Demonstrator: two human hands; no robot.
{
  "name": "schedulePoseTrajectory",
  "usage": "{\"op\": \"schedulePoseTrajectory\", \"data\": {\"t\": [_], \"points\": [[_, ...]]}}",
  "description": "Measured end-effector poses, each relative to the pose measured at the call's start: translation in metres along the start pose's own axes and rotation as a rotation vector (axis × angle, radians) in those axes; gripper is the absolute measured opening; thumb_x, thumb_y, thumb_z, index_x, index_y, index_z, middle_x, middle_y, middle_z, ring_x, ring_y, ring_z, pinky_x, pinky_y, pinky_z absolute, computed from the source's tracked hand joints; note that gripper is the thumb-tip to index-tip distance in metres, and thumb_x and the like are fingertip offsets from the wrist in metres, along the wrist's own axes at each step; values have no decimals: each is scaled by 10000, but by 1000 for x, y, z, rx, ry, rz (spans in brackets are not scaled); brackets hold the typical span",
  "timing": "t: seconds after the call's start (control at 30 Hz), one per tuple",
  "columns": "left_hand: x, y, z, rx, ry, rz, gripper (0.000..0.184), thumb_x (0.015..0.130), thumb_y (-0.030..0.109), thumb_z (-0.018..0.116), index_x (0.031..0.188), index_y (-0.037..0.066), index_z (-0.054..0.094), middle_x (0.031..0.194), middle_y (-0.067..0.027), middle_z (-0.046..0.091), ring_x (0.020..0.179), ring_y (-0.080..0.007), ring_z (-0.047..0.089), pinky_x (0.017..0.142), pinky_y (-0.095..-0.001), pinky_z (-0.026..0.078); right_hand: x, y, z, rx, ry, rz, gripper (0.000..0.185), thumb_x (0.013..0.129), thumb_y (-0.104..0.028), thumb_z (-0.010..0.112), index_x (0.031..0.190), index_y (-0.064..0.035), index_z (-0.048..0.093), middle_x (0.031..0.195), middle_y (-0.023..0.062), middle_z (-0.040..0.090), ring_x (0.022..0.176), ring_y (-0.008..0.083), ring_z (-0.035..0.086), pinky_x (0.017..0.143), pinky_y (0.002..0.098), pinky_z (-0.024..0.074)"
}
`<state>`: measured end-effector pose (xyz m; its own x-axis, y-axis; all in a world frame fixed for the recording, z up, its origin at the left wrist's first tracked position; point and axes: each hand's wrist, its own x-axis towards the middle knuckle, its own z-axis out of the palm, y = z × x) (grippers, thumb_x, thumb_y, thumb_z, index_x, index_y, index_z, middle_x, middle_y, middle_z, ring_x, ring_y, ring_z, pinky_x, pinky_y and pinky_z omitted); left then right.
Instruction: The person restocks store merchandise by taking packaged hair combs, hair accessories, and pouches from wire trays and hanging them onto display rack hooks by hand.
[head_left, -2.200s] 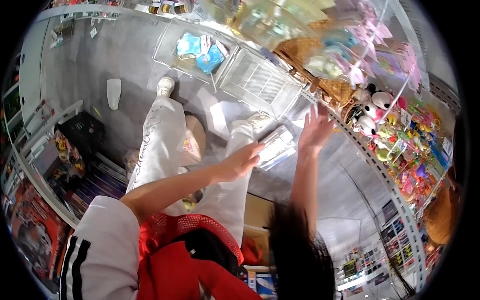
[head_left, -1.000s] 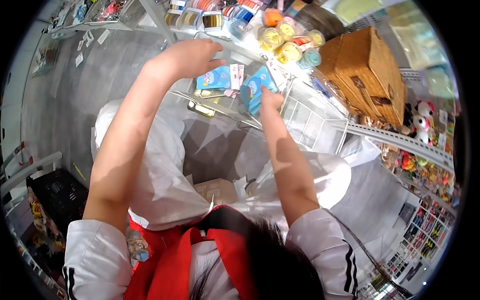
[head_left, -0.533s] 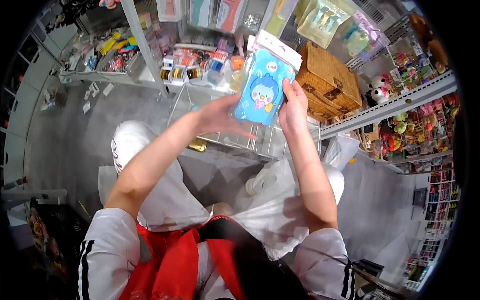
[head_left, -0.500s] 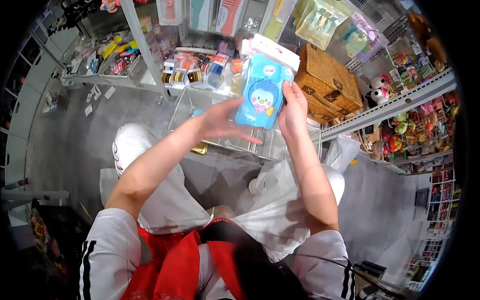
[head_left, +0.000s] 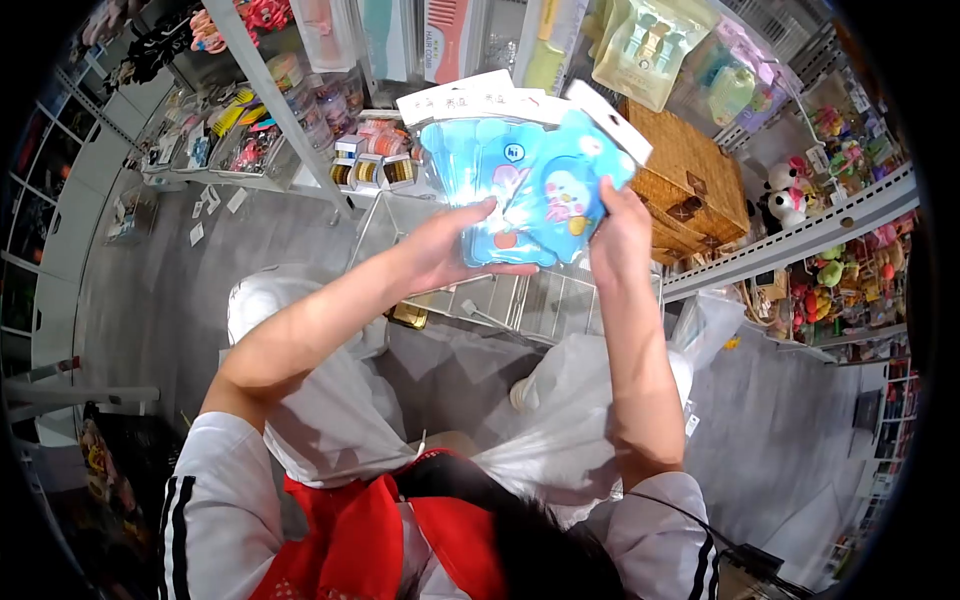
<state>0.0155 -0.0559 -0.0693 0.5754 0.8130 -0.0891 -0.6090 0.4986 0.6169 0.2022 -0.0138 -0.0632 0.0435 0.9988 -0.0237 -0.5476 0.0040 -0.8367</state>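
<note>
Several blue packages (head_left: 525, 190) in clear plastic with white header cards are fanned out in front of me, with cartoon faces printed on them. My left hand (head_left: 450, 245) grips their lower left part, thumb on the front and fingers beneath. At the right edge, my right hand (head_left: 620, 235) pinches the frontmost package between thumb and fingers. Below the packages stands a wire basket (head_left: 520, 300), partly hidden by them and by my left hand.
A woven wicker box (head_left: 690, 185) stands right of the packages. Spools (head_left: 372, 172) sit on the shelf behind. Packaged combs (head_left: 445, 40) hang above. A perforated metal rail (head_left: 800, 240) crosses at right, near small plush toys (head_left: 785, 205). A gold item (head_left: 410, 315) lies by the basket.
Where one package front was seen, several are now fanned out. My left hand, earlier open beside the package, has closed on them. Both hands appear slightly farther right.
</note>
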Motion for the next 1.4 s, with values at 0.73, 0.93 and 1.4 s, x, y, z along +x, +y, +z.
{"op": "schedulePoseTrajectory", "data": {"t": [0.73, 0.93, 1.4], "points": [[2, 24, -33, 377, 485, 312, 417, 769, 116, 630, 1136, 44, 446, 1062, -60, 534, 957, -162, 536, 782, -347, 474, 9, 18, 7, 76, 104, 303, 262, 851, -69, 497, 1096, 19, 475, 1062, 118, 555, 953, 218, 549, 857, 342, 436], [1, 23, -26, 524, 552, 252, 419, 775, 111, 625, 1145, 39, 442, 1061, -58, 534, 965, -166, 526, 795, -315, 461, 4, 3, 11, 267, 23, 284, 358, 879, -168, 475, 1180, 15, 408, 1169, 120, 485, 1082, 237, 466, 946, 383, 358], [1, 26, -39, 843, 605, 225, 326, 858, 260, 520, 1063, 10, 486, 900, -57, 571, 782, -112, 553, 667, -257, 448, 7, 14, -5, 192, 7, 222, 356, 883, -49, 413, 1217, 50, 339, 1204, 159, 441, 1086, 258, 457, 926, 394, 387]]}}
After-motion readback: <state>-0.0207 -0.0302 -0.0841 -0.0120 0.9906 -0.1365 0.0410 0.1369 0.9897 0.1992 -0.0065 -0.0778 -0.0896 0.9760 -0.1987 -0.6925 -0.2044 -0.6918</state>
